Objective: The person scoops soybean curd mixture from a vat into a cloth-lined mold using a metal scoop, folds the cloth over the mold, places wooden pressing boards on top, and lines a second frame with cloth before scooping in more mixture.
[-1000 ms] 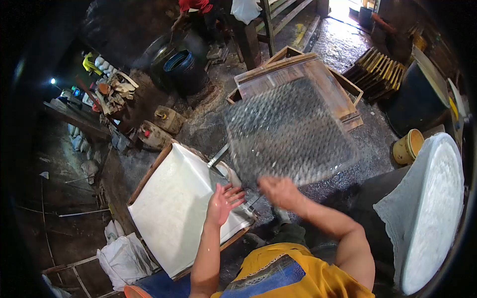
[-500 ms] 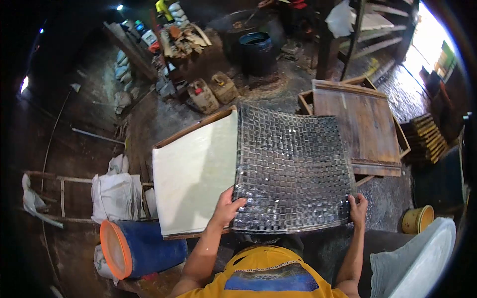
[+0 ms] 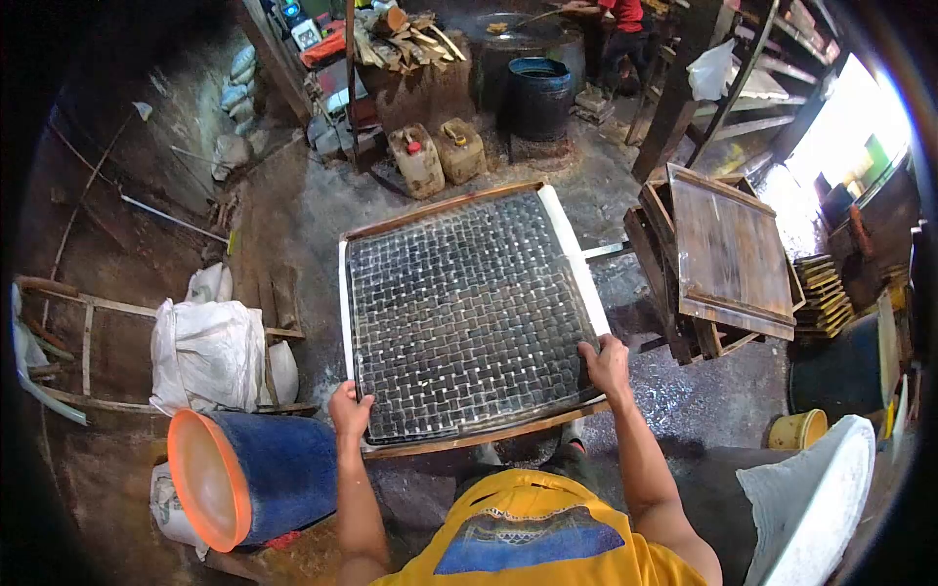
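A dark, shiny woven mat lies over a white sheet-like layer, which shows as strips along the left and right sides. Under both is a wooden board or frame, its rim visible at the far and near edges. My left hand is closed at the mat's near left corner, thumb on top. At the near right corner my right hand is closed on the mat's edge, thumb over the weave. The fingers beneath are partly hidden.
Wooden boards and frames are stacked to the right. A blue drum with an orange rim lies at the left, near a white sack. Two jerrycans and a dark barrel stand beyond. Another person is at the back.
The mat has moved left, from overhanging the right side to covering most of the white layer. Both hands have shifted left with it, and the view has shifted too.
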Demonstrator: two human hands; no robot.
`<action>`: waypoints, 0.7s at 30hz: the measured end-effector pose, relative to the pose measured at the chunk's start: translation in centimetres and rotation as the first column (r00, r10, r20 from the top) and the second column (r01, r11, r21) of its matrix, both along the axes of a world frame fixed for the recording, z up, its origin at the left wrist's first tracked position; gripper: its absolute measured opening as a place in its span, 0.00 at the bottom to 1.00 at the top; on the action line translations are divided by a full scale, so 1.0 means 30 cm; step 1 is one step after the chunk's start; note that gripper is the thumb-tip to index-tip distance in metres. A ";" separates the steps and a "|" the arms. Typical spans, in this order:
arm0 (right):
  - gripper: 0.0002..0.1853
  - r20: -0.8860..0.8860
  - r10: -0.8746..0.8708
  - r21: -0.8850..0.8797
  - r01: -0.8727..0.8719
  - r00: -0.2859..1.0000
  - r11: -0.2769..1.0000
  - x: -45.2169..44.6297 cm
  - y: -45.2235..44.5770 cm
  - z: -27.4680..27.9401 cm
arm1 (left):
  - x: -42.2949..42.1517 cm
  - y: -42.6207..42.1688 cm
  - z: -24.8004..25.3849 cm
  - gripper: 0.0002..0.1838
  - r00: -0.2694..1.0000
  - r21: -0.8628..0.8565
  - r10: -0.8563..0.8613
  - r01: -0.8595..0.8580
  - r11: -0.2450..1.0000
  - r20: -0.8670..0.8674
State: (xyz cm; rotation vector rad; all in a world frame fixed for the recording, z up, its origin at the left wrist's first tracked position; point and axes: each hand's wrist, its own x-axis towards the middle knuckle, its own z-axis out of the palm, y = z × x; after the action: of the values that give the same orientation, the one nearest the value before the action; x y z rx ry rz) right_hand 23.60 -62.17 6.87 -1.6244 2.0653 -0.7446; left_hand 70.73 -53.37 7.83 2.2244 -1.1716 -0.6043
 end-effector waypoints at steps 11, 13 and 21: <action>0.19 -0.118 -0.139 0.011 0.141 0.983 0.990 0.086 0.068 0.041 | -0.005 0.010 -0.034 0.27 0.996 -0.047 -0.012 0.016 0.999 0.087; 0.20 -0.102 -0.112 0.020 0.114 0.989 0.993 0.080 0.079 0.047 | -0.036 0.013 0.016 0.26 1.000 -0.034 -0.015 0.015 0.999 0.001; 0.12 -0.008 -0.316 -0.195 0.308 0.949 0.931 -0.177 0.153 -0.007 | -0.065 -0.042 0.044 0.24 0.913 0.118 -0.068 0.022 0.993 0.401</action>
State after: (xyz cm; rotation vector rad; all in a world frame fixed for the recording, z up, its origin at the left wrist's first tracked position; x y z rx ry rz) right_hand 18.28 -57.58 6.67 -1.4274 2.3770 -1.0548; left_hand 68.78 -54.63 9.15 2.5018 -1.4226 -0.2296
